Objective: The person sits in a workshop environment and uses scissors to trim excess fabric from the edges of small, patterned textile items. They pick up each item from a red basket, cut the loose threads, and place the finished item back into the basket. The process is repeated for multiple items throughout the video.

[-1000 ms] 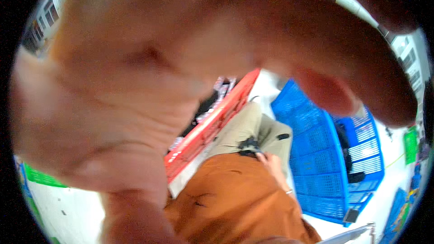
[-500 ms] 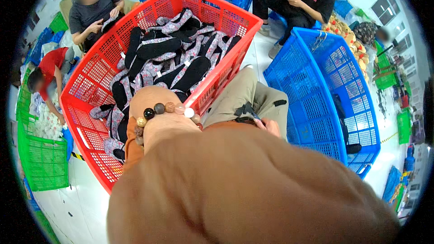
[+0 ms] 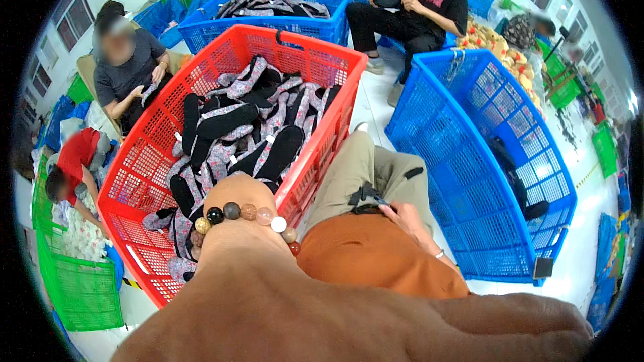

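Note:
My left hand (image 3: pixel 322 322), with a beaded bracelet (image 3: pixel 231 212) at its wrist, is raised very close in front and fills the lower part of the head view. Its visible fingers stretch toward the right; the fingertips are partly cut off. My right hand (image 3: pixel 404 218) rests at my lap by the orange shirt, fingers closed round a thin dark tool (image 3: pixel 380 199) whose kind I cannot make out. Black scraps (image 3: pixel 362 193) lie on my khaki trousers (image 3: pixel 345 171). Beyond my left wrist, a red basket (image 3: pixel 322 154) holds a heap of floral grey slippers (image 3: pixel 225 122) with black soles.
A tall blue basket (image 3: pixel 456 161) stands at my right with dark items inside. Behind the red one, another blue basket (image 3: pixel 268 30) holds more slippers. Two seated people (image 3: pixel 124 70) (image 3: pixel 429 10) handle dark pieces; a person in red (image 3: pixel 77 157) bends over a green basket (image 3: pixel 80 295).
The view has tilted and shifted, showing more of the room's far side and my orange shirt. My left hand sits lower in the picture. My right hand still holds the tool.

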`<state>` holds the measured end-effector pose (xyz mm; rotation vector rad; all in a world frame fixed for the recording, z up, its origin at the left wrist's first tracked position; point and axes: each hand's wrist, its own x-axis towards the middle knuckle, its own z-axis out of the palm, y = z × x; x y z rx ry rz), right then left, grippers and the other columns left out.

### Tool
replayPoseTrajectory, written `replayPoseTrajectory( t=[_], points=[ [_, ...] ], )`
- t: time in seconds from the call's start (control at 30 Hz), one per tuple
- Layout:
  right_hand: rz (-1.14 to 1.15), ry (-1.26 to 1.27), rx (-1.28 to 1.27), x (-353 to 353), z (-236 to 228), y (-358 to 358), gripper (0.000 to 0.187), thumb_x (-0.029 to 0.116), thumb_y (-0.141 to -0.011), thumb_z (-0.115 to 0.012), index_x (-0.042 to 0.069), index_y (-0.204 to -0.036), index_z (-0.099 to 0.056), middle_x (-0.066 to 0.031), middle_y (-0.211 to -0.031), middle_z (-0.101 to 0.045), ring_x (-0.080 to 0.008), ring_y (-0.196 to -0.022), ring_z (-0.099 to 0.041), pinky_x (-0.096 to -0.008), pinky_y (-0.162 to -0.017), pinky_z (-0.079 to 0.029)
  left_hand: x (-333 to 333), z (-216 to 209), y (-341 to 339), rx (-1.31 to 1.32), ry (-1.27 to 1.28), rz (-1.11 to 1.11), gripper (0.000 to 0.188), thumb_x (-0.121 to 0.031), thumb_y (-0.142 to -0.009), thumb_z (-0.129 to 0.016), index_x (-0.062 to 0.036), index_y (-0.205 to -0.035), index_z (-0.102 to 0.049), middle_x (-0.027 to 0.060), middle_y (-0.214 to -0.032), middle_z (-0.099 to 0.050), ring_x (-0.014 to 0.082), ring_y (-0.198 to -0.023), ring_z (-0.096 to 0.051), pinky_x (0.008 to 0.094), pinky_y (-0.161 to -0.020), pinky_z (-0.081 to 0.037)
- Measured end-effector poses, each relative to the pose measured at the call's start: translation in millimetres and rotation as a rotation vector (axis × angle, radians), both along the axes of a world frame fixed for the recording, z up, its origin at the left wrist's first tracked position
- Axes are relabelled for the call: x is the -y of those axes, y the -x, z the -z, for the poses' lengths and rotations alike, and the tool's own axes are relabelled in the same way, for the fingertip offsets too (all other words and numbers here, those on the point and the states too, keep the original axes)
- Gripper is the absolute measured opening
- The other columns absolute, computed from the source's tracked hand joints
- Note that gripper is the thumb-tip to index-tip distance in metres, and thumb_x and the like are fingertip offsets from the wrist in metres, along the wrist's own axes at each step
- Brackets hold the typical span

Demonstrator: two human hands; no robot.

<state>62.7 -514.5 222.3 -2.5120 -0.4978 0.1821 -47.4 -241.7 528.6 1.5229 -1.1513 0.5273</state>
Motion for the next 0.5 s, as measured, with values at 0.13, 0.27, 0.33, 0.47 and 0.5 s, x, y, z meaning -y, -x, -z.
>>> replayPoseTrajectory(
  t=[0.13,0.27,0.33,0.47,0.5],
  points=[
    [0.027,-0.132,-0.072,3,-9,-5,0.042,0.039,-0.081,-0.057,-0.002,-0.071,-0.06,-0.0234,-0.065,-0.055,-0.0347,-0.06,-0.057,-0.041,-0.054,-0.043,2,-1,-6,-0.006,0.019,-0.002,0.027,-0.019,-0.08,-0.06,-0.0021,-0.1,-0.055,0.0124,-0.09,-0.062,0.0165,-0.079,-0.061,0.0269,-0.068,-0.049],
    [0.047,-0.678,-0.101,1,-77,-4,0.017,0.015,-0.077,-0.062,0.001,-0.085,-0.06,0.0008,-0.067,-0.054,-0.0062,-0.062,-0.048,-0.0223,-0.055,-0.04,-6,-11,-3,-0.028,0.069,-0.057,0.028,-0.019,-0.08,-0.059,-0.0022,-0.101,-0.054,0.0125,-0.09,-0.062,0.0166,-0.079,-0.061,0.0268,-0.068,-0.049],
    [-0.04,-0.778,0.193,13,-148,-5,0.02,0.007,-0.07,-0.065,0.005,-0.09,-0.06,0.004,-0.069,-0.05,-0.0025,-0.057,-0.042,-0.0181,-0.051,-0.035,-9,-19,-1,-0.036,0.062,-0.059,0.028,-0.019,-0.08,-0.059,-0.0022,-0.101,-0.054,0.0126,-0.091,-0.062,0.0167,-0.079,-0.061,0.0268,-0.068,-0.049],
    [-0.148,-0.961,0.924,48,-262,11,0.021,0.011,-0.07,-0.068,0.005,-0.088,-0.06,0.0032,-0.071,-0.052,-0.0041,-0.058,-0.043,-0.0186,-0.05,-0.034,-18,-29,1,-0.029,0.055,-0.046,0.028,-0.019,-0.08,-0.059,-0.0023,-0.102,-0.054,0.0128,-0.091,-0.062,0.0169,-0.079,-0.061,0.0268,-0.068,-0.05],
    [-0.193,-1.006,1.05,54,-284,17,0.02,0.011,-0.07,-0.068,0.005,-0.088,-0.06,0.0033,-0.071,-0.052,-0.0041,-0.058,-0.043,-0.0186,-0.049,-0.034,-19,-33,6,-0.027,0.052,-0.051,0.028,-0.019,-0.08,-0.059,-0.0023,-0.102,-0.054,0.0128,-0.091,-0.062,0.0169,-0.079,-0.061,0.0268,-0.068,-0.05]
  ],
)
